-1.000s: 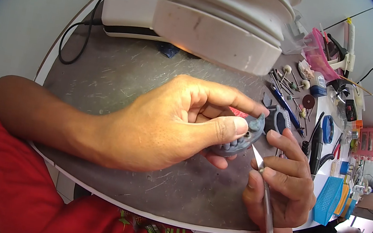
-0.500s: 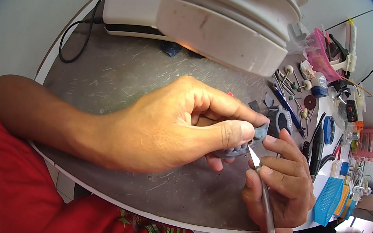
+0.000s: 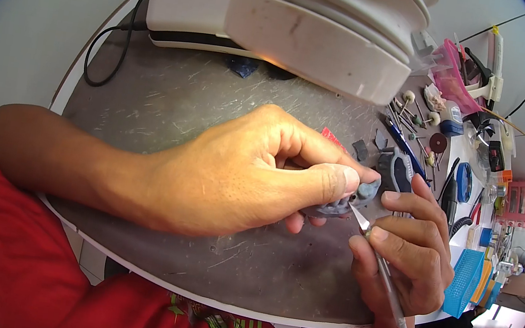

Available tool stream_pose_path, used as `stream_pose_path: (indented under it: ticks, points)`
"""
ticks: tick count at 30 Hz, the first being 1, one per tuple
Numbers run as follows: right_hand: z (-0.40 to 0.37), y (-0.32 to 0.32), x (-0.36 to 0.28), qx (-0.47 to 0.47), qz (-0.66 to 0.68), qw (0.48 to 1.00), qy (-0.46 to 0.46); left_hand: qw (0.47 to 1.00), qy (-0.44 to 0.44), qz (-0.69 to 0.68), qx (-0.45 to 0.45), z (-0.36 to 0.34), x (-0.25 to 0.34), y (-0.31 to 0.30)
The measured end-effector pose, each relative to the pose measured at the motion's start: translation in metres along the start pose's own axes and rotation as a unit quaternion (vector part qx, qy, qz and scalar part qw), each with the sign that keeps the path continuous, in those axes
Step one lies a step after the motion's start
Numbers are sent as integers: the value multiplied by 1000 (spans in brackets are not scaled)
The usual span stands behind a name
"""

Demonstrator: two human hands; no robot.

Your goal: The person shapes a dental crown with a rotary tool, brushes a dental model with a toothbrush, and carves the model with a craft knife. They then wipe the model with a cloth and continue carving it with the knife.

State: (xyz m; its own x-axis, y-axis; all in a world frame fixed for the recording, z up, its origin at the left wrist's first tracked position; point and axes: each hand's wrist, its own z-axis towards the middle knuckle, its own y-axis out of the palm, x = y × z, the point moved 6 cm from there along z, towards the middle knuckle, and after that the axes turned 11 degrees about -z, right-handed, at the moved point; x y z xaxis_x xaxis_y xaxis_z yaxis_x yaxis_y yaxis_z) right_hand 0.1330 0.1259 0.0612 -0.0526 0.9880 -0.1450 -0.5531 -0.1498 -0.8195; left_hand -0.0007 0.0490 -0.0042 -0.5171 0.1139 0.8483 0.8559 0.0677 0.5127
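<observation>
My left hand (image 3: 253,179) is closed on a grey dental model (image 3: 366,191), thumb on top and fingers beneath it. Part of the model is hidden by the thumb and fingers. Thumb and fingers of my right hand (image 3: 408,251) pinch a metal craft knife (image 3: 390,291) near its blade end. The pointed blade (image 3: 358,218) meets or nearly meets the model just below my left thumb; contact cannot be made out. The knife's handle slants down to the right across my right palm.
A white ribbed hood (image 3: 319,44) overhangs the grey table (image 3: 149,108). Burs and polishing tips (image 3: 416,118), a blue pen (image 3: 406,144) and a grey tool (image 3: 397,169) lie right. Beyond are a pink container (image 3: 452,76), a blue basket (image 3: 462,283) and a black handpiece (image 3: 449,200).
My right hand and the knife have shifted slightly right, with the handle tilted further right. The model has turned a little in my left hand, and a red piece behind it shows more.
</observation>
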Motion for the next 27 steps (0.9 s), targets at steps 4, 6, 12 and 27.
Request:
stream_pose_path:
  ticks: [4,6,12,27]
  points:
    - [1,-1,-2,-2,2,1000,-15,1000,-7,21,-10,0,2,0]
    - [1,-1,-1,-5,5,1000,-18,999,-11,31,-10,1,3,1]
    - [-10,-6,10,107,83,991,23,999,-28,37,-9,0,1,1]
    - [-17,-11,33,232,77,964,106,999,-27,26,-5,-1,2,0]
